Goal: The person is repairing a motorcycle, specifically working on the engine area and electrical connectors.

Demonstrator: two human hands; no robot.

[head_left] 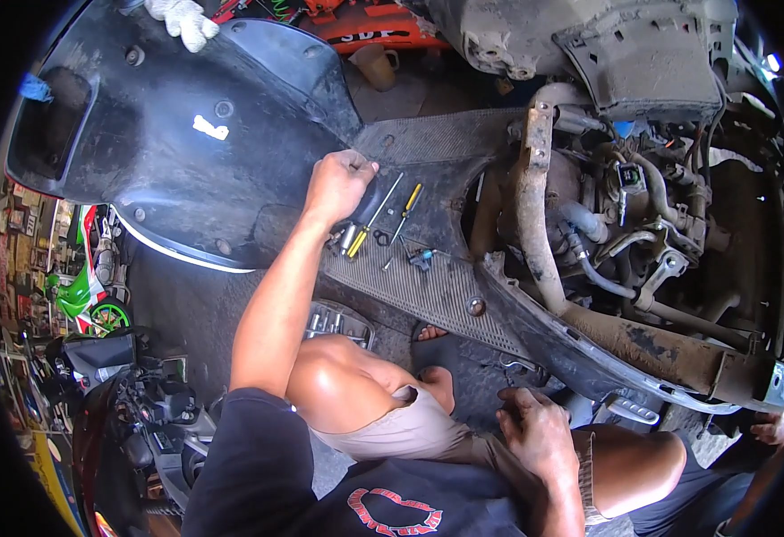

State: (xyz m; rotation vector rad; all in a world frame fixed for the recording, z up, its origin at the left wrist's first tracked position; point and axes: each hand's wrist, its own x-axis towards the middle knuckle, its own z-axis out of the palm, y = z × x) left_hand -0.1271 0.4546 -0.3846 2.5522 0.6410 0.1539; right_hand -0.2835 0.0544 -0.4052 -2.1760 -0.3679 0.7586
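Above the ribbed footboard of a partly stripped scooter, my left hand is closed with its fingers pinched together. What it holds, if anything, I cannot make out. Just beside it on the footboard lie two yellow-handled screwdrivers, a metal socket, a small black ring-like part and a small blue-and-black part. My right hand hangs over my lap near my knee, its fingers loosely bent and apart, with nothing visible in them.
The scooter's exposed frame and engine fill the right side. A black body panel spreads to the left, with a white glove on it. A socket tray sits below the footboard. Another person's hand shows at far right.
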